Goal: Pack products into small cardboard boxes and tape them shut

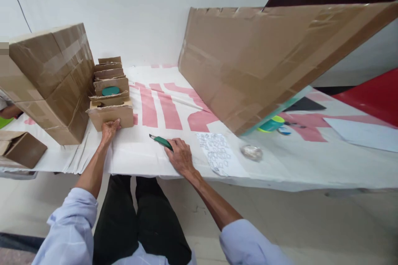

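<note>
My right hand (pixel 181 155) is closed round a green box cutter (pixel 161 141) just above the white-covered table (pixel 137 155). The cutter's blade end points left, away from my palm. My left hand (pixel 109 132) is at the front of a small open-topped cardboard box (pixel 124 116), its fingers curled and pressed to the lower front panel. Behind that panel stand several more cardboard pieces in a row, their upper edges torn and uneven. A teal round object (pixel 110 91) sits among them. Where the row's pieces join is hidden.
Stacked taped cartons (pixel 59 87) rise at left, with an open carton (pixel 23 149) nearer the edge. A large cardboard panel (pixel 245 62) leans at right. Beside it lie a patterned paper sheet (pixel 216 153), a clear crumpled item (pixel 251 152) and a teal tape roll (pixel 272 124). Another person's arm (pixel 10 111) shows far left.
</note>
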The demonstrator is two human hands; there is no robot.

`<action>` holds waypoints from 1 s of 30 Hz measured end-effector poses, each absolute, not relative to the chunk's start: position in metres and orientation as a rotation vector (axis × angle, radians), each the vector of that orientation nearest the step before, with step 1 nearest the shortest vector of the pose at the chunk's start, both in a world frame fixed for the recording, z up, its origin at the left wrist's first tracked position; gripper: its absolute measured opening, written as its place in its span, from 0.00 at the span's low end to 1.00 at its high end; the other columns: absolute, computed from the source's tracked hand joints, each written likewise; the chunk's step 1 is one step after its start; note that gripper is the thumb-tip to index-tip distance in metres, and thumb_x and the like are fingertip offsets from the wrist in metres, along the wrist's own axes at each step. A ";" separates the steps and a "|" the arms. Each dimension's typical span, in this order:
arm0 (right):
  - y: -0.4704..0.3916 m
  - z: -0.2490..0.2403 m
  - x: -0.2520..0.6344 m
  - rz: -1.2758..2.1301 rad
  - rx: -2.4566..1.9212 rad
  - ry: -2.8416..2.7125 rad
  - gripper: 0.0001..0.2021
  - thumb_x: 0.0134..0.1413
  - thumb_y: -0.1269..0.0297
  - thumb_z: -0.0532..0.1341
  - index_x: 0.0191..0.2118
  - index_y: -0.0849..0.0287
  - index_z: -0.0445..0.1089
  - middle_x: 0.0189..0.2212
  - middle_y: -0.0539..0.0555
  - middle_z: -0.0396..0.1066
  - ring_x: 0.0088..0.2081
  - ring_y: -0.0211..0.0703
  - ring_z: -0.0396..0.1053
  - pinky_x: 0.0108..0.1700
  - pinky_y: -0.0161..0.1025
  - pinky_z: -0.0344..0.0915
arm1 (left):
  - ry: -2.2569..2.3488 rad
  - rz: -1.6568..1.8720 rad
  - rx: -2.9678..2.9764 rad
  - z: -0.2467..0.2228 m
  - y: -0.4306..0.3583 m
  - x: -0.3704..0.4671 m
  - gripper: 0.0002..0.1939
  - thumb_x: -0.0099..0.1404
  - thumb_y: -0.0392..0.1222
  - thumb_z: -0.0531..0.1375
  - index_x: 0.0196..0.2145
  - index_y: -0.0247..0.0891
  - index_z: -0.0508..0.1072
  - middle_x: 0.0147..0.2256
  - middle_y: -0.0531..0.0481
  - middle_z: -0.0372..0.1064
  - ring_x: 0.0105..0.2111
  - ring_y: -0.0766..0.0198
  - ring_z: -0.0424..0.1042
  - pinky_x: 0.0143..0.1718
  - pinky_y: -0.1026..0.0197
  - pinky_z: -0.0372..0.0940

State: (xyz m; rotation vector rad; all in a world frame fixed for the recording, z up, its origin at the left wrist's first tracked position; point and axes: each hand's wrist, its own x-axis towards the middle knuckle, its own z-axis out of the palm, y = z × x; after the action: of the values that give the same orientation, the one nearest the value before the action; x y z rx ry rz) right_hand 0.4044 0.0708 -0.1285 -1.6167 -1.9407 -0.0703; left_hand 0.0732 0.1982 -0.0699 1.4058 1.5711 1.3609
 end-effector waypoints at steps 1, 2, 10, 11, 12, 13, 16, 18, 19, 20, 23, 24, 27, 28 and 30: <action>0.070 -0.128 0.404 -0.066 -1.618 -1.941 0.14 0.67 0.65 0.59 0.54 0.59 0.73 0.48 0.62 0.73 0.49 0.55 0.67 0.50 0.48 0.60 | 1.567 1.364 1.402 -0.070 0.205 0.074 0.30 0.55 0.70 0.68 0.22 0.36 0.80 0.24 0.41 0.80 0.29 0.53 0.79 0.36 0.56 0.72; 0.070 -0.128 0.404 -0.063 -1.621 -1.940 0.14 0.68 0.65 0.58 0.55 0.59 0.73 0.48 0.62 0.73 0.49 0.55 0.67 0.50 0.48 0.60 | 1.563 1.365 1.400 -0.071 0.211 0.073 0.30 0.55 0.70 0.68 0.22 0.36 0.80 0.24 0.41 0.80 0.29 0.53 0.79 0.36 0.56 0.72; 0.070 -0.126 0.405 -0.064 -1.644 -1.931 0.14 0.68 0.65 0.58 0.55 0.59 0.72 0.49 0.62 0.74 0.48 0.55 0.67 0.50 0.47 0.59 | 1.583 1.297 1.384 -0.069 0.251 0.071 0.29 0.62 0.65 0.68 0.28 0.31 0.80 0.27 0.40 0.80 0.30 0.57 0.78 0.37 0.58 0.73; 0.070 -0.126 0.405 -0.062 -1.649 -1.932 0.14 0.68 0.65 0.58 0.55 0.60 0.72 0.48 0.62 0.74 0.48 0.55 0.67 0.49 0.47 0.59 | 1.588 1.274 1.383 -0.069 0.255 0.073 0.27 0.66 0.62 0.67 0.32 0.30 0.80 0.31 0.40 0.80 0.32 0.57 0.79 0.39 0.57 0.74; 0.070 -0.126 0.405 -0.058 -1.653 -1.933 0.14 0.68 0.65 0.58 0.55 0.60 0.72 0.48 0.62 0.74 0.48 0.55 0.67 0.49 0.47 0.59 | 1.592 1.248 1.383 -0.068 0.258 0.075 0.24 0.69 0.59 0.66 0.38 0.30 0.80 0.36 0.40 0.80 0.36 0.57 0.79 0.41 0.55 0.75; 0.070 -0.125 0.405 -0.054 -1.655 -1.935 0.14 0.68 0.65 0.58 0.55 0.60 0.72 0.48 0.62 0.74 0.48 0.55 0.67 0.49 0.46 0.59 | 1.596 1.221 1.386 -0.066 0.259 0.076 0.20 0.72 0.55 0.65 0.45 0.31 0.79 0.42 0.41 0.80 0.40 0.56 0.79 0.44 0.53 0.76; 0.072 -0.126 0.405 -0.054 -1.664 -1.931 0.13 0.68 0.65 0.58 0.54 0.60 0.72 0.47 0.62 0.74 0.48 0.55 0.66 0.49 0.46 0.59 | 1.597 1.146 1.412 -0.063 0.256 0.077 0.20 0.74 0.49 0.64 0.58 0.37 0.72 0.56 0.42 0.72 0.51 0.52 0.76 0.51 0.45 0.75; 0.072 -0.126 0.405 -0.057 -1.664 -1.931 0.13 0.68 0.65 0.58 0.53 0.59 0.73 0.46 0.62 0.74 0.48 0.55 0.66 0.48 0.46 0.58 | 1.589 1.113 1.442 -0.061 0.247 0.075 0.21 0.74 0.49 0.64 0.59 0.37 0.72 0.57 0.42 0.71 0.52 0.50 0.76 0.52 0.44 0.75; 0.072 -0.126 0.405 -0.056 -1.662 -1.932 0.13 0.68 0.65 0.58 0.53 0.59 0.73 0.46 0.62 0.74 0.48 0.55 0.65 0.48 0.46 0.58 | 1.583 1.102 1.458 -0.060 0.240 0.073 0.20 0.73 0.49 0.64 0.57 0.36 0.74 0.56 0.43 0.73 0.51 0.50 0.76 0.51 0.45 0.76; 0.073 -0.126 0.404 -0.054 -1.661 -1.934 0.13 0.67 0.65 0.58 0.53 0.59 0.73 0.46 0.62 0.74 0.48 0.55 0.65 0.48 0.47 0.58 | 1.576 1.097 1.473 -0.060 0.233 0.071 0.18 0.72 0.49 0.65 0.54 0.35 0.76 0.53 0.44 0.75 0.49 0.51 0.77 0.49 0.47 0.76; 0.072 -0.126 0.403 -0.047 -1.667 -1.931 0.13 0.67 0.65 0.58 0.53 0.60 0.73 0.46 0.62 0.74 0.48 0.55 0.65 0.49 0.47 0.59 | 1.561 1.116 1.509 -0.059 0.208 0.066 0.14 0.63 0.47 0.71 0.39 0.34 0.80 0.38 0.47 0.80 0.41 0.54 0.79 0.44 0.55 0.74; 0.072 -0.126 0.402 -0.048 -1.670 -1.926 0.13 0.67 0.65 0.58 0.53 0.60 0.73 0.46 0.62 0.74 0.48 0.55 0.65 0.49 0.47 0.59 | 1.560 1.127 1.519 -0.059 0.198 0.065 0.13 0.59 0.46 0.73 0.35 0.34 0.80 0.34 0.47 0.80 0.39 0.54 0.79 0.43 0.56 0.74; 0.072 -0.126 0.401 -0.048 -1.675 -1.902 0.13 0.67 0.66 0.57 0.52 0.60 0.73 0.45 0.62 0.73 0.48 0.55 0.65 0.49 0.47 0.59 | 1.564 1.152 1.545 -0.059 0.168 0.063 0.13 0.53 0.45 0.74 0.32 0.35 0.81 0.32 0.45 0.81 0.38 0.52 0.80 0.43 0.55 0.73; 0.072 -0.126 0.401 -0.047 -1.681 -1.895 0.13 0.66 0.66 0.58 0.52 0.60 0.73 0.45 0.62 0.73 0.48 0.55 0.65 0.49 0.47 0.59 | 1.570 1.157 1.554 -0.060 0.157 0.063 0.13 0.52 0.45 0.74 0.32 0.35 0.82 0.34 0.44 0.82 0.38 0.51 0.80 0.44 0.54 0.73; 0.072 -0.127 0.402 -0.042 -1.707 -1.887 0.13 0.66 0.65 0.58 0.52 0.60 0.74 0.46 0.62 0.73 0.49 0.56 0.65 0.48 0.47 0.59 | 1.588 1.164 1.571 -0.062 0.133 0.063 0.13 0.52 0.45 0.74 0.34 0.36 0.83 0.37 0.42 0.83 0.40 0.49 0.81 0.46 0.52 0.74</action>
State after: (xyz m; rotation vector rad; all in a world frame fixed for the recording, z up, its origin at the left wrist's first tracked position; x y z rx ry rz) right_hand 0.4021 0.0717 -0.1271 -1.7074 -1.8866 -0.0416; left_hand 0.0629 0.1329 -0.0617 1.5706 1.5881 1.1640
